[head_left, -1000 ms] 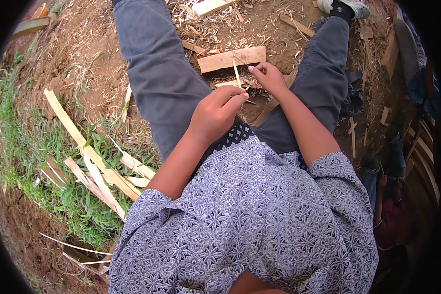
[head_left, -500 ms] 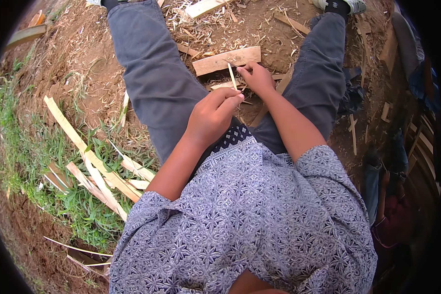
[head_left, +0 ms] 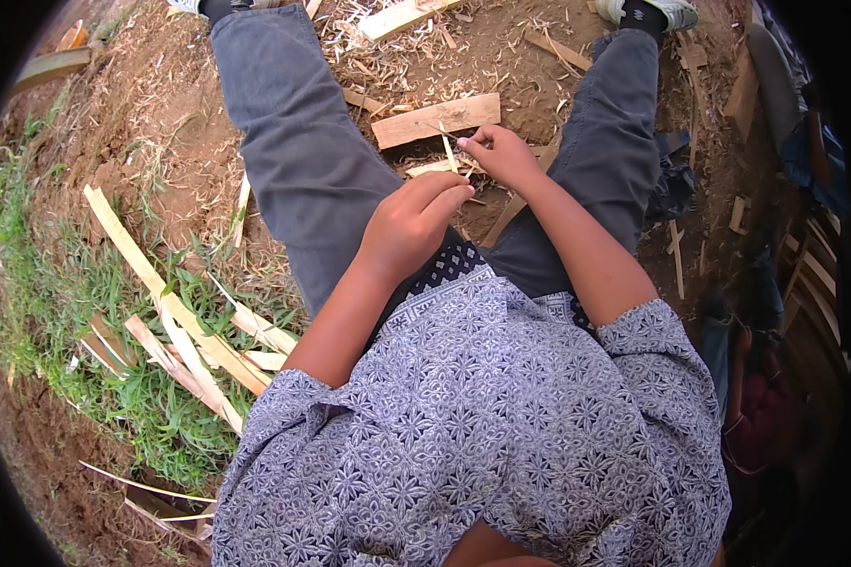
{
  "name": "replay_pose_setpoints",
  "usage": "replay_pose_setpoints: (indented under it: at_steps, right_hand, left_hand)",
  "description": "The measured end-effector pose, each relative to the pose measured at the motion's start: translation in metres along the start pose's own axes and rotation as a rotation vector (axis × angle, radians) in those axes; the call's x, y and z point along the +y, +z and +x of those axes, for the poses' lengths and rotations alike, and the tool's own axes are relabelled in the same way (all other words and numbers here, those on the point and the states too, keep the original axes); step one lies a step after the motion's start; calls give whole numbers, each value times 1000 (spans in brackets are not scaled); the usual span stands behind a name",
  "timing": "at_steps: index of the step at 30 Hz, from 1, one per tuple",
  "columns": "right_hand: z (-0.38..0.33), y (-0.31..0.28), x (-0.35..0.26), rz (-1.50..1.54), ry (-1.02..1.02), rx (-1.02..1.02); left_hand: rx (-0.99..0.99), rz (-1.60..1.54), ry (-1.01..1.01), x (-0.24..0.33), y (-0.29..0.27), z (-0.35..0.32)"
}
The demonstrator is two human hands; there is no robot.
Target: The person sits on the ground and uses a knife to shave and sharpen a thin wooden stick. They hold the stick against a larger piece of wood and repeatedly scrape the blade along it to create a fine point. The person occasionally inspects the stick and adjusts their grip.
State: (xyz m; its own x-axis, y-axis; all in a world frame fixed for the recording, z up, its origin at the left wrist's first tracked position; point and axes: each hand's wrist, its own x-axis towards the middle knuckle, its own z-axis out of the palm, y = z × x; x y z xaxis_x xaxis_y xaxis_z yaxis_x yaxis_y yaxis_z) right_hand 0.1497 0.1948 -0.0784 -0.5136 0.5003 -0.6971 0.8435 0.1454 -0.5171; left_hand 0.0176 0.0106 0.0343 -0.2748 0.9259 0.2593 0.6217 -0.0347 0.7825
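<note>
Between my outstretched legs, my left hand (head_left: 414,219) is closed on a thin, pale strip of wood (head_left: 448,149), whose far end points away from me. My right hand (head_left: 503,156) is pinched on a slim, dark, blade-like piece (head_left: 447,133) that crosses the strip near its upper end. Most of that dark piece is hidden by the fingers, so its exact kind does not show. Just beyond both hands lies a short wooden board (head_left: 437,119) on the ground, and the strip's tip overlaps it in view.
Several long split wood strips (head_left: 175,307) lie on the grass to my left. Shavings (head_left: 425,57) and another wood piece (head_left: 402,17) cover the soil ahead. At right, another person's arm and clothing (head_left: 761,406) show dimly near stacked wood (head_left: 813,274).
My right hand has shifted slightly nearer the strip's upper end, and the dark piece now shows across it. My right elbow has swung outward to the right. The left hand has barely moved.
</note>
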Motion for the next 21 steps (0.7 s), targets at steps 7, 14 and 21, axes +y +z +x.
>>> replay_pose_setpoints:
  at_steps: [7, 14, 21]
  right_hand:
    - [16, 6, -7, -123, 169, -25]
    - [19, 25, 23, 32, 166, 113]
    - [6, 13, 16, 158, -15, 101]
  left_hand:
    - [8, -18, 13, -1, 2, -1]
    - [-9, -95, -74, 5, -3, 4]
    - [-45, -278, -143, -3, -1, 2]
